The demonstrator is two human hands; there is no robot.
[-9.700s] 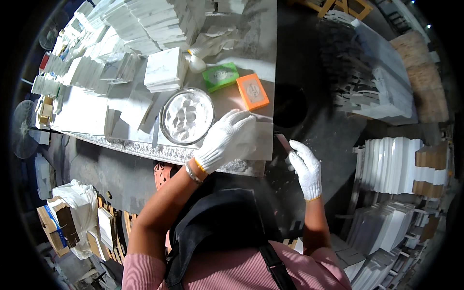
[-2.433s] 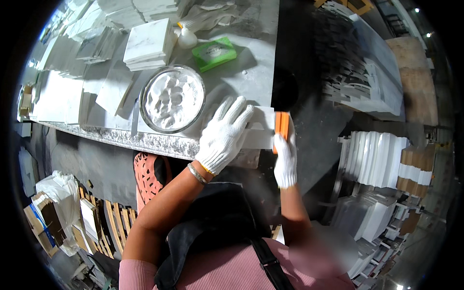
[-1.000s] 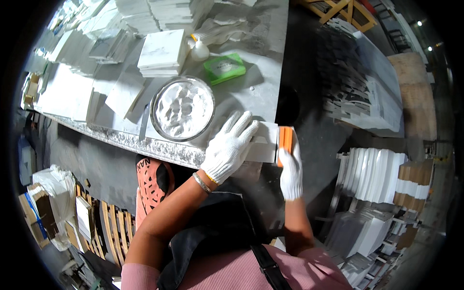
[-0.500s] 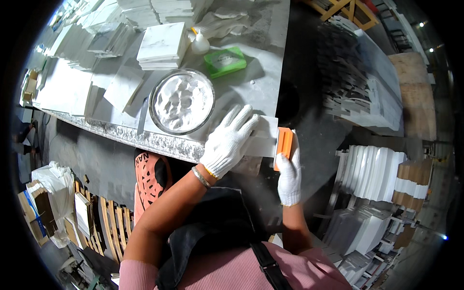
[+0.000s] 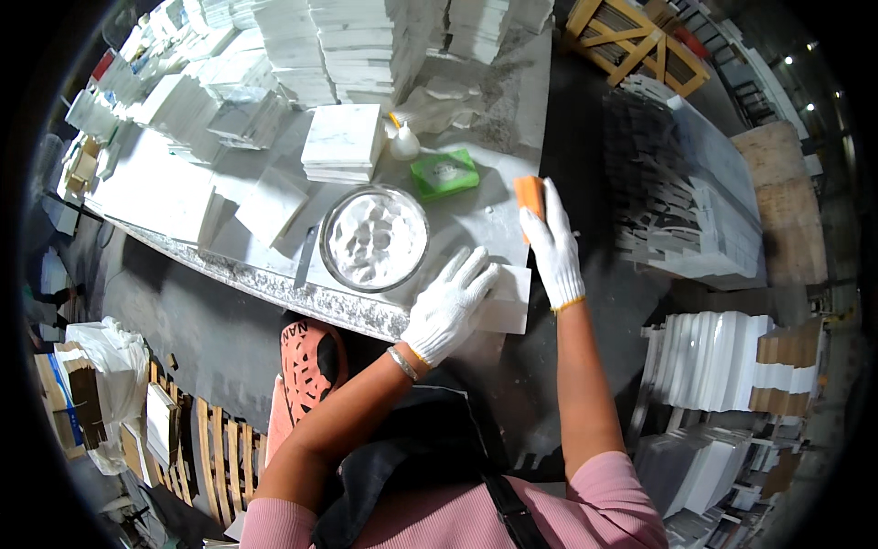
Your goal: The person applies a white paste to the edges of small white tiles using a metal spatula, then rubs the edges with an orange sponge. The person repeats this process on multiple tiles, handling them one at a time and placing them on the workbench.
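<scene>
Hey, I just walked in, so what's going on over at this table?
A person in white gloves is at a stone-dusted table. Their left hand lies spread on a white tile at the near right corner. Their right hand grips an orange block by the table's right edge, clear of the tile. A green block lies farther back, beside a round bowl of white material and a stack of marbled tiles.

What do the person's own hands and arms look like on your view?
The left hand and right hand each wear a white knitted glove, edged yellow-orange at the cuff. A silvery bracelet circles the left wrist. The forearms are bare below short pink sleeves.
</scene>
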